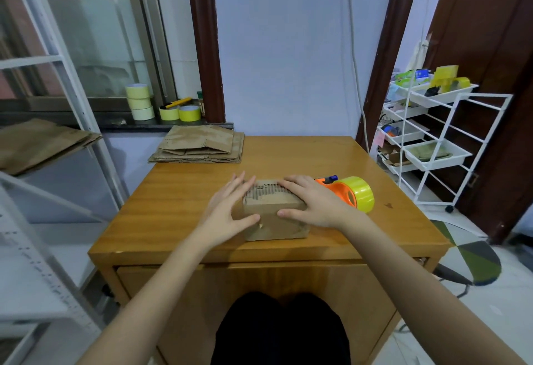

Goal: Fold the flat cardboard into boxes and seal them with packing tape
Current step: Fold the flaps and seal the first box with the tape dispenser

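Note:
A small brown cardboard box (274, 214) stands near the front middle of the wooden table (178, 200), its top flaps down. My left hand (227, 209) lies against the box's left side with straight fingers, thumb across the front face. My right hand (311, 200) rests flat on the top right of the box, thumb on the front edge. An orange tape dispenser with a yellow tape roll (353, 193) lies just right of the box, beside my right hand. A stack of flat cardboard (199, 145) sits at the table's far left corner.
Several yellow tape rolls (140, 102) and a yellow utility knife (177, 102) sit on the windowsill behind the table. A white wire cart (432, 134) with trays stands to the right. More flat cardboard (37, 142) lies on a white shelf at left.

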### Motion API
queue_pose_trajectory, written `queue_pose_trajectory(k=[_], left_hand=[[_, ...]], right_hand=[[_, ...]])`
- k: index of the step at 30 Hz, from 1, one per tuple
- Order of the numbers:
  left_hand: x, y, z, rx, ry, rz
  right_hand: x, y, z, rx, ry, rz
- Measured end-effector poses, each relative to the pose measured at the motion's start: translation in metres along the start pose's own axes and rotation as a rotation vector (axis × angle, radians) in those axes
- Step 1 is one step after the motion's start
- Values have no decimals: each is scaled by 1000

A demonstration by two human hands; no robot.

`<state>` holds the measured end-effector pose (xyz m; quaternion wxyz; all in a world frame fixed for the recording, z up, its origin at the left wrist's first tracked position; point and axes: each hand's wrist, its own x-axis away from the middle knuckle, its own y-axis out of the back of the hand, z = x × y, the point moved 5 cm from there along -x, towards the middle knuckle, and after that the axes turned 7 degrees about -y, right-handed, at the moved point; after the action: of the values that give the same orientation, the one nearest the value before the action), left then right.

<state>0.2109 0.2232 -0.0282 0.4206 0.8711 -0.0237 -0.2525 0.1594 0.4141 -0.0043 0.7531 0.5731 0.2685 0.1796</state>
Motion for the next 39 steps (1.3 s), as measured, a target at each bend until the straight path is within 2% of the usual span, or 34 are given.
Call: queue_pose_trajectory(k=[2,4,7,10,12,14,18,20,23,31,39], left_hand=[[-2,-2,-5,-162,-93,23],[-3,-6,-9,-239,-115,64],[-4,-7,-10,-259,-90,88],[-5,-6,-10,-203,-68,94],[-7,-6,-9,-151,-56,102],[-10,-7,-8,-104,-42,105],[-15,-8,-10,-85,-33,92],[-16,-9,-11,-75,-23,89],[-18,-8,-16,-112,-9,91],[-24,0,-33,-218,10,-10],[-32,2,-40,-263,-67,-37]], right_hand=[[-1,-2,2,92,7,11],[2,1,6,106,47,-52],[15,16,6,6,114,-310],[36,37,-17,-105,-55,-639],[48,45,-40,-165,-237,-707],[56,45,-62,-200,-402,-659],[69,22,-90,-233,-633,-428],[75,7,-97,-296,-710,-329],[80,-9,-102,-425,-739,-284],[81,-10,-107,-634,-789,-393],[87,22,-106,-811,-797,-664]])
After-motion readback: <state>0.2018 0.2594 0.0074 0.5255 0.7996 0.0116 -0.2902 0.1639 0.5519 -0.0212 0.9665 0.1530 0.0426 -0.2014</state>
